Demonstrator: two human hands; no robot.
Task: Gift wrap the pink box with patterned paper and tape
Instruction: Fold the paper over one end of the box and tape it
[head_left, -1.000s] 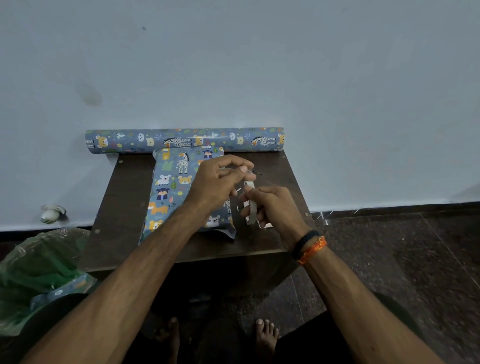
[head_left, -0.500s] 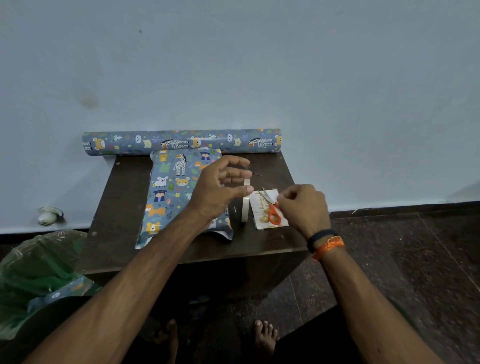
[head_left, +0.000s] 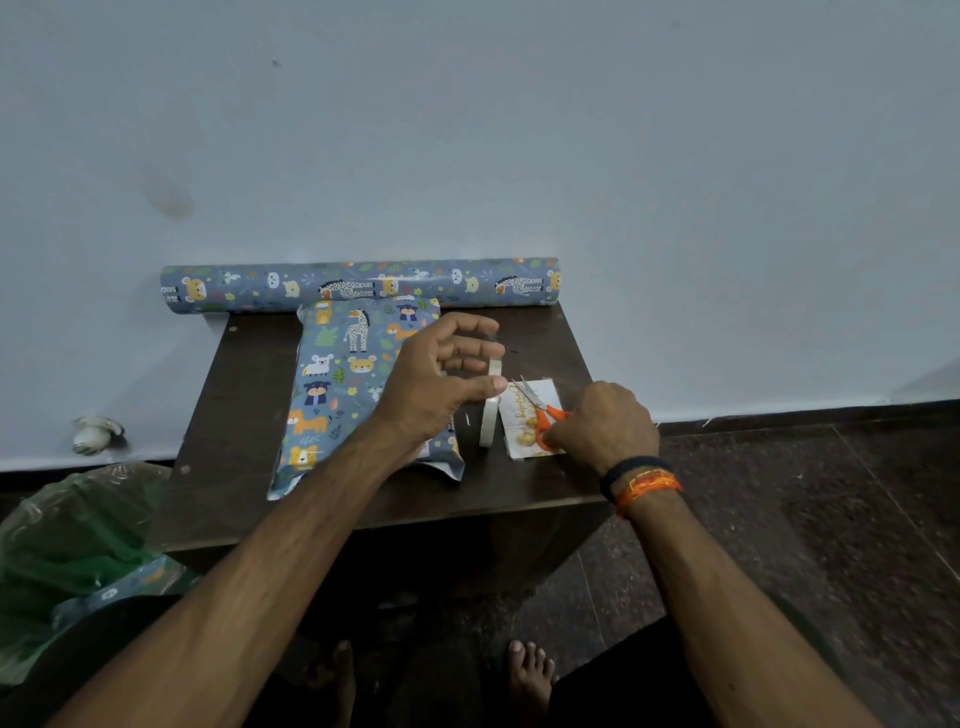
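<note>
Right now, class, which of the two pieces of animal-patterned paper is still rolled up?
The paper roll along the wall, at the table's far edge, is a tube. The other paper covers the wrapped box, lying flat under the left hand.
</note>
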